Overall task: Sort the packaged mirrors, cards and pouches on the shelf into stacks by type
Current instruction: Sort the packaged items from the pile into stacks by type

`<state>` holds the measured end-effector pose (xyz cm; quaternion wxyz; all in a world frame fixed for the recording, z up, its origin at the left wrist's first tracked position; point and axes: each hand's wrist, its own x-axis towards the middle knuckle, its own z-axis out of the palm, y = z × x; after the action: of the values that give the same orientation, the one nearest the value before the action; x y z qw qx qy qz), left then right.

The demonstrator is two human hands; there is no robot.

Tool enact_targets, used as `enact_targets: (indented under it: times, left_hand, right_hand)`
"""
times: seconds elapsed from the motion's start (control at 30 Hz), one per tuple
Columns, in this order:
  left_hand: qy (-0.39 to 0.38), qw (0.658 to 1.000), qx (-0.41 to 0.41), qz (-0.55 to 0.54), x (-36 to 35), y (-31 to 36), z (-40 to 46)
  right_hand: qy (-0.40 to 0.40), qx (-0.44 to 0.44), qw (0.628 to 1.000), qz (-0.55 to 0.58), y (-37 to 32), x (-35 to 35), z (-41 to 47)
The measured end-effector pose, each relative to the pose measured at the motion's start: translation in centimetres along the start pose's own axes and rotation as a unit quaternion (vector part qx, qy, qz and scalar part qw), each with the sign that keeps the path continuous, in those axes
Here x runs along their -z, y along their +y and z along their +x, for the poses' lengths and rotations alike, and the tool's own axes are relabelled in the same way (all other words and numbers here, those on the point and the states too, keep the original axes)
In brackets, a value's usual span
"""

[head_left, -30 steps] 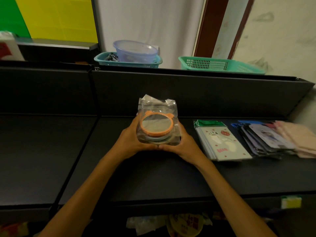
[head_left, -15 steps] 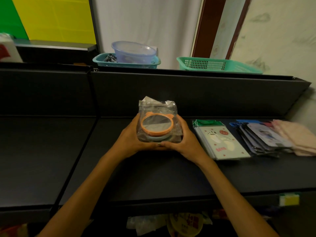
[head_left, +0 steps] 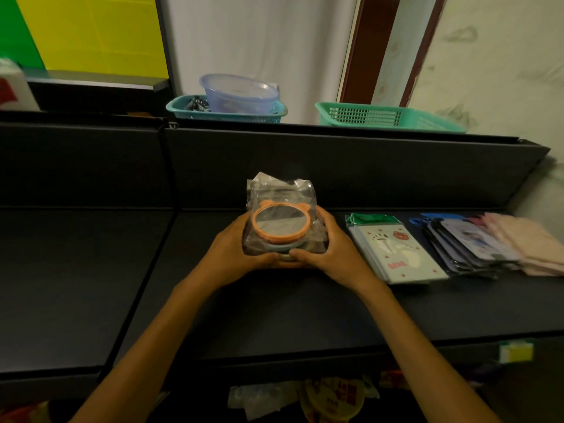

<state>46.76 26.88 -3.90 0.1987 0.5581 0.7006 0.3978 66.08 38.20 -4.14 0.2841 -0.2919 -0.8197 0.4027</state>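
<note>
Both forearms were bare from the lower frame edge to the wrists, with no sleeve, cuff or glove visible on either. The left hand (head_left: 235,248) and right hand (head_left: 332,251) carried no ring, watch, band or bracelet. Fingers (head_left: 300,254) were slender, with short nails where visible; finer detail could not be made out in the dim lighting.

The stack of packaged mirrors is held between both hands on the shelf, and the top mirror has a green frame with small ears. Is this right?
Not quite: the frame is orange, not green, as the head view shows. The rest stands: the stack of packaged mirrors is held between the left hand and the right hand on the shelf, and the top mirror's frame has small ears.
</note>
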Motion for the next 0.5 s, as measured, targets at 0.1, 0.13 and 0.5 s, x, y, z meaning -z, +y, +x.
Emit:
enact_targets:
  times: [0.1,0.13,0.5]
  left_hand:
    - [0.006,1.000,-0.005,0.000,0.1,0.2,-0.2]
    - [0.005,1.000,-0.007,0.000,0.2,0.2,-0.3]
    - [0.017,0.995,-0.012,0.096,1.7,0.4,-1.2]
  right_hand:
    - [-0.002,-0.010,1.000,-0.006,-0.2,0.0,-0.2]
    - [0.000,-0.015,1.000,-0.008,-0.2,0.1,-0.3]
    - [0.069,-0.042,0.987,-0.141,-1.3,2.5,-3.0]
